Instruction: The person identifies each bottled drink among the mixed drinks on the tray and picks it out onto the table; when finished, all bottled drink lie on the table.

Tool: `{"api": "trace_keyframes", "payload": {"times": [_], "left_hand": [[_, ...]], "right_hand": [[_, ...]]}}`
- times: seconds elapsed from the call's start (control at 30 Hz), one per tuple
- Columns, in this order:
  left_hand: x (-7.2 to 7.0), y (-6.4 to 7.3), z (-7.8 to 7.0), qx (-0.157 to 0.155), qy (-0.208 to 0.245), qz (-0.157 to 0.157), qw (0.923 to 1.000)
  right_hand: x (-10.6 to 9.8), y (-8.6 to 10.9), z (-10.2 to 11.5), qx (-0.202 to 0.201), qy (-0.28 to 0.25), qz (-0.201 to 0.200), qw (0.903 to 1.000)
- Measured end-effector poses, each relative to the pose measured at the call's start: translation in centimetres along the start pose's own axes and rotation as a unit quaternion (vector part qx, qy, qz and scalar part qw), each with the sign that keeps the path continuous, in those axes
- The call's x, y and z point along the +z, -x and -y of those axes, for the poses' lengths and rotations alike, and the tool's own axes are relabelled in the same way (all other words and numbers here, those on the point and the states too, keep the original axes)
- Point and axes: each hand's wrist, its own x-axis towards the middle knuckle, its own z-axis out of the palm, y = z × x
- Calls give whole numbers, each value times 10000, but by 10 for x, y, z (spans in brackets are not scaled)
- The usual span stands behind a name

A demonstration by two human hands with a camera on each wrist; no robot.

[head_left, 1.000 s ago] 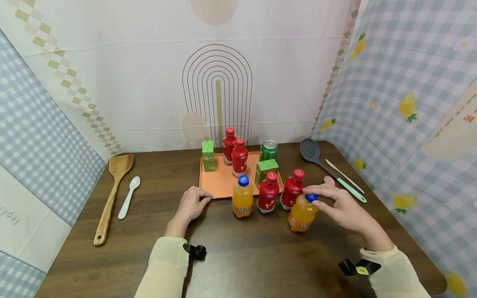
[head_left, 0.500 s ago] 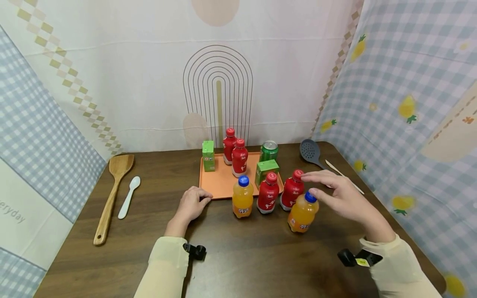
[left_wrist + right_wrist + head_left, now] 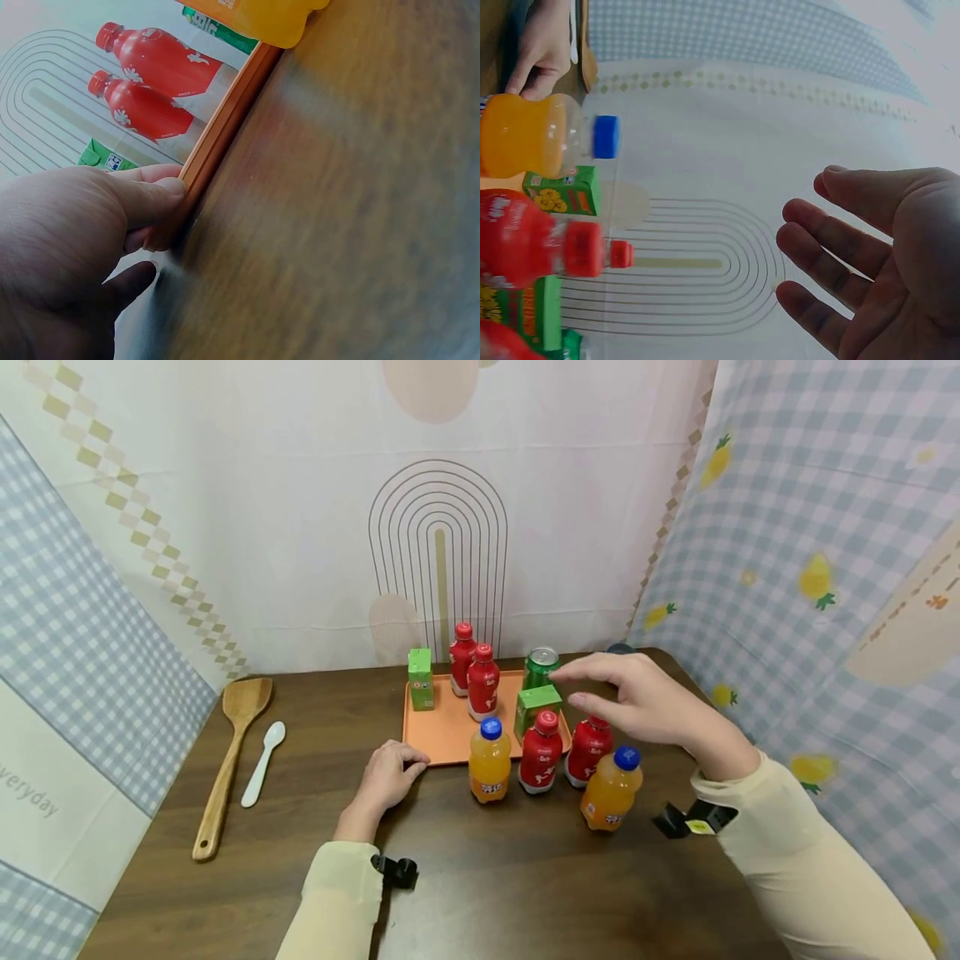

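Observation:
My left hand (image 3: pixel 388 775) pinches the near left corner of an orange tray (image 3: pixel 217 135), thumb against its rim. Two red bottles (image 3: pixel 483 683), an upright green drink carton (image 3: pixel 421 680), a second green carton (image 3: pixel 534 710) and a green can (image 3: pixel 540 667) stand on the tray. My right hand (image 3: pixel 637 697) hangs in the air with fingers extended and thumb apart, holding nothing, its fingertips overlapping the can's edge in the head view. Beneath it are a red bottle (image 3: pixel 587 752) and an orange juice bottle (image 3: pixel 612 789) with a blue cap.
Before the tray's front edge stand another orange juice bottle (image 3: pixel 490 762) and red bottle (image 3: pixel 540 756). A wooden spatula (image 3: pixel 234 743) and a white spoon (image 3: pixel 264 763) lie at left. My right arm hides most of a dark skimmer (image 3: pixel 620 649). A patterned cloth (image 3: pixel 322 527) hangs behind the table.
My right hand has let go of the right orange juice bottle's cap, risen, and moved forward and left toward the can. The left hand stays on the tray corner.

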Motion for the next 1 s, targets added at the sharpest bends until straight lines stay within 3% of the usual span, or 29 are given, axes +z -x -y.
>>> {"api": "trace_keyframes", "payload": {"times": [0.2, 0.43, 0.7, 1.0], "left_hand": [[-1, 0, 0, -114, 47, 62, 9999], [0, 0, 1, -7, 32, 59, 10000], [2, 0, 2, 75, 26, 49, 10000], [1, 0, 2, 40, 12, 61, 10000]], "right_hand": [[-6, -34, 8, 148, -20, 378, 9992], [2, -69, 5, 449, 70, 670, 9967], [22, -105, -22, 935, 9, 1010, 9905], [44, -132, -57, 1763, -51, 1339, 9752]]}}
